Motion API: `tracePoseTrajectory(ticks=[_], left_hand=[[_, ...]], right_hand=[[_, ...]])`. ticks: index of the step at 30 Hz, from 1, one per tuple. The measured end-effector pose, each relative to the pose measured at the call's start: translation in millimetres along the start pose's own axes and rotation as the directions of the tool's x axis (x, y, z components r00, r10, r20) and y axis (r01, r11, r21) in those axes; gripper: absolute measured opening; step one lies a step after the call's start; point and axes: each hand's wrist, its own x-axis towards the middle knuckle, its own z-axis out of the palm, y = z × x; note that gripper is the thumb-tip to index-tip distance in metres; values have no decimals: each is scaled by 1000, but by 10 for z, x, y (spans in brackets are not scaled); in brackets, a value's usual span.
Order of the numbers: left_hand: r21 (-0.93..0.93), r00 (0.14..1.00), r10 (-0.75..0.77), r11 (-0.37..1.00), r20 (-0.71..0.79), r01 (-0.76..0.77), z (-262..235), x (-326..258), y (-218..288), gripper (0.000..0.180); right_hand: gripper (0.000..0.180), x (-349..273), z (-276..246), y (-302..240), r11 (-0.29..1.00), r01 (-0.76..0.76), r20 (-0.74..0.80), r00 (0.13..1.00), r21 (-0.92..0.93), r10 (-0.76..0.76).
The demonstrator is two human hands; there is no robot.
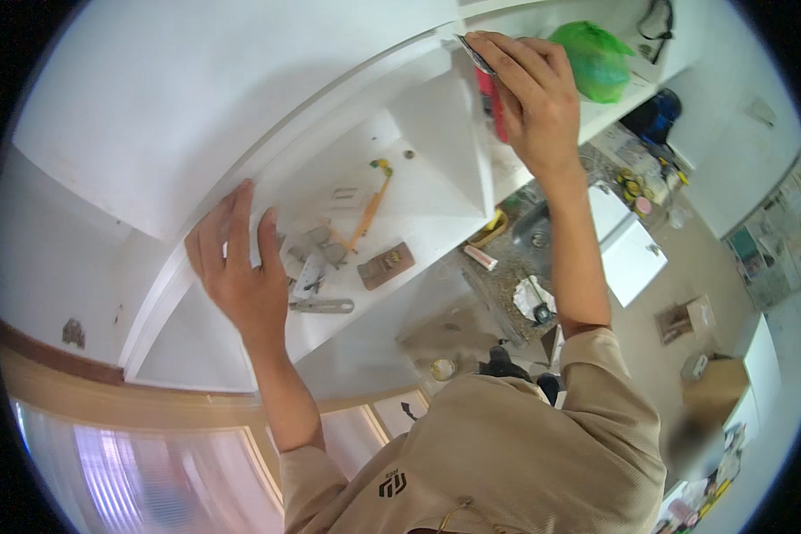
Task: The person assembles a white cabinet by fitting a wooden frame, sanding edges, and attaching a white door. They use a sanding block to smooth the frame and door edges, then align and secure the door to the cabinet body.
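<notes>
"What's biggest there?"

"The white cabinet (231,107). Its shelf (427,230) carries small things, and a green bag (592,67) sits past the divider (440,133)."

"And the hands?"

"The right hand (538,102) is up by the divider's edge, fingers clasped around a red object (486,89). The left hand (240,258) is near the shelf's left end, fingers spread, holding nothing; whether its tips touch the cabinet, I can't tell."

"How does the red object point?"

"Its long axis runs alongside the divider's edge, slightly tilted: upper end beneath the fingers, lower end toward the shelf's near right corner. The hand hides part of it."

"Anything smaller?"

"A yellow strip (371,214) slants across mid-shelf, a gray flat tool (325,306) lies by the near edge, and right of it, a brown block (386,266)."
</notes>
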Motion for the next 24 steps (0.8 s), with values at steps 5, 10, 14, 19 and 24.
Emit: tracePoseTrajectory(ticks=[5,10,14,19,24], left_hand=[[26,1000,-4,1000,-10,4,49,-84,-161,41],[199,999,-8,980,-51,18,-391,-354,-730,40],[239,973,-163,950,-161,199,-637,-648,-1132,35],[100,980,-75,991,-187,94,-618,-831,-1474,40],[40,964,-94,993,-248,107,-480,-811,-1474,41]], right_hand=[[53,-8,193,46,988,-6,130,991,153,-14],[55,96,129,10,984,145,185,975,-105,-124],[49,81,306,47,987,161,112,981,-20,-158],[46,8,417,-177,986,164,75,984,-34,-161],[37,-55,641,-820,991,133,53,990,-22,-132]])
